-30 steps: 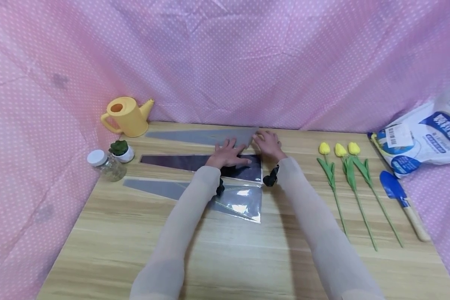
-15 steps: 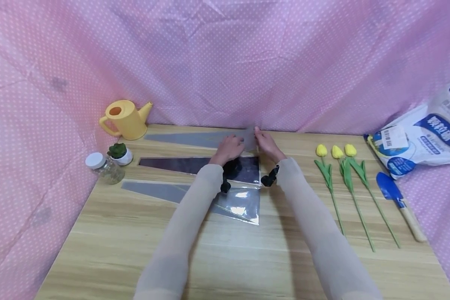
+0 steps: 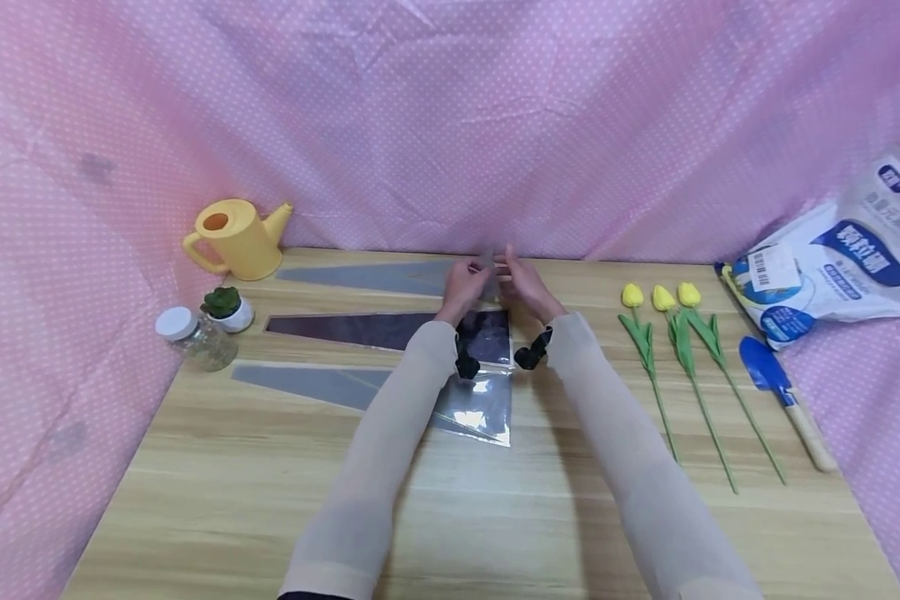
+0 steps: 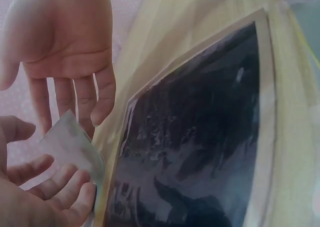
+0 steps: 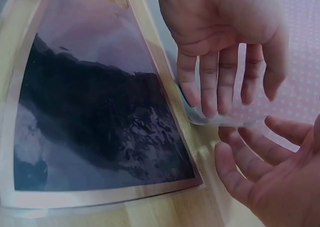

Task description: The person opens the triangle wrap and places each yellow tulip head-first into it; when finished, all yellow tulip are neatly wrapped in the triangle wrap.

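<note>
Wide end of a long, tapering, translucent grey sheet (image 3: 367, 277) raised between two palms.
Left hand (image 3: 465, 287) and right hand (image 3: 526, 287) face each other around it, each grip loose, fingers uncurled; the sheet lies near the far edge of the pale wooden table (image 3: 217, 500), beyond a dark purple, pale-bordered tapering sheet (image 3: 352, 330).

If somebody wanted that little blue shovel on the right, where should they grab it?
Probably by its wooden handle, coming from the near side with the right hand. The shovel lies with that slim handle pointing nearward, while its broad blue blade points away, close to the white plastic bag.
</note>
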Motion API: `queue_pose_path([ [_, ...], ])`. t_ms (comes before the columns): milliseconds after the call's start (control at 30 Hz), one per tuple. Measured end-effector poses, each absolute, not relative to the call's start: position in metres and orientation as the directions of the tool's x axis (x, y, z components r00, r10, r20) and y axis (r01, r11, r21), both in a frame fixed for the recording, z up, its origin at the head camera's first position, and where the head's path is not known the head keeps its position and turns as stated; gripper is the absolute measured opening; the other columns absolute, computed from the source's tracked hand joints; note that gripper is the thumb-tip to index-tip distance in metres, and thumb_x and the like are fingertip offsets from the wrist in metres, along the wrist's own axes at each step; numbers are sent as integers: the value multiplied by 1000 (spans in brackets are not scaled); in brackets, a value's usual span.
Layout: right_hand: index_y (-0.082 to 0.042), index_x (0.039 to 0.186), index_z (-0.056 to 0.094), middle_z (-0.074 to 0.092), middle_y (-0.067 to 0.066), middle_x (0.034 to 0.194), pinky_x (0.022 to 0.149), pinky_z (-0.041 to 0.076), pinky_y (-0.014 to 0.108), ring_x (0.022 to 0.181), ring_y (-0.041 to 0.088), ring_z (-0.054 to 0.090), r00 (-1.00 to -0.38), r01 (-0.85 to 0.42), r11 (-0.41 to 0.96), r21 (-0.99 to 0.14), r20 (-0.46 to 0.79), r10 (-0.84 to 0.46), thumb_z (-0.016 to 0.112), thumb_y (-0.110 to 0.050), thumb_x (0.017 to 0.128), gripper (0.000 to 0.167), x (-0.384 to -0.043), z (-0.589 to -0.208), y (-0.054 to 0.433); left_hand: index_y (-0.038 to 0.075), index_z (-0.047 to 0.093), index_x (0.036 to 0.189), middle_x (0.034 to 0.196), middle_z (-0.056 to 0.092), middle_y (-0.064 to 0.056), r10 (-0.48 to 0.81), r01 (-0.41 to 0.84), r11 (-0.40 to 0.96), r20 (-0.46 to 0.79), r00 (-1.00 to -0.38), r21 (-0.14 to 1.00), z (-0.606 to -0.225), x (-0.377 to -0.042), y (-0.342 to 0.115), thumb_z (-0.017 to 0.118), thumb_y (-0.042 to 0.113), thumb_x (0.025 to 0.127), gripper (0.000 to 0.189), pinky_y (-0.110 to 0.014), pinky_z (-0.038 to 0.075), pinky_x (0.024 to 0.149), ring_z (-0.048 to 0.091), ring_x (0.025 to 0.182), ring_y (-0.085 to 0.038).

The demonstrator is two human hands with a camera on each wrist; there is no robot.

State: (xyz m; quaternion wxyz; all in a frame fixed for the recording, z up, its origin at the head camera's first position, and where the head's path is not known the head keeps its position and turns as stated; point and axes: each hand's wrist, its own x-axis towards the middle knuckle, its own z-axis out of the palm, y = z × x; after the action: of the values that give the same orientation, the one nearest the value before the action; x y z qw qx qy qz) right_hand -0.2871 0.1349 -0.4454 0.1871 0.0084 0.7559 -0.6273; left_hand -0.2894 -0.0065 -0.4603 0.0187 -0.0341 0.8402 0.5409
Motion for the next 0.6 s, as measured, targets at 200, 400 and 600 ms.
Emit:
queue_pose_path([
  [200,-7,155,33,44,24,153,111,44,57,135,44,50,-922,264,187,-946,-305,-239,14,-58,105,74,-288,-443,131,4,71,99,100,71,-13,-69,-107,439,-85,-994,892,-459,-290,-10,64,25,92,23,-31,49,72,61,86,-22],
  [400,-6,155,32,45,23,152,110,46,55,135,43,52,-918,271,194,-943,-314,-244,15,-59,104,76,-289,-444,127,4,74,96,98,73,-11,-103,-129,483,-90,-991,866,-460,-293,-12,61,21,93,22,-34,52,76,63,88,-23],
  [600,-5,154,34,49,24,149,106,50,53,129,42,56,-924,291,184,-939,-326,-200,25,-52,107,67,-290,-444,124,3,77,92,95,74,-13,-120,-113,465,-64,-991,878,-459,-294,-15,62,14,92,19,-34,51,74,63,88,-25],
])
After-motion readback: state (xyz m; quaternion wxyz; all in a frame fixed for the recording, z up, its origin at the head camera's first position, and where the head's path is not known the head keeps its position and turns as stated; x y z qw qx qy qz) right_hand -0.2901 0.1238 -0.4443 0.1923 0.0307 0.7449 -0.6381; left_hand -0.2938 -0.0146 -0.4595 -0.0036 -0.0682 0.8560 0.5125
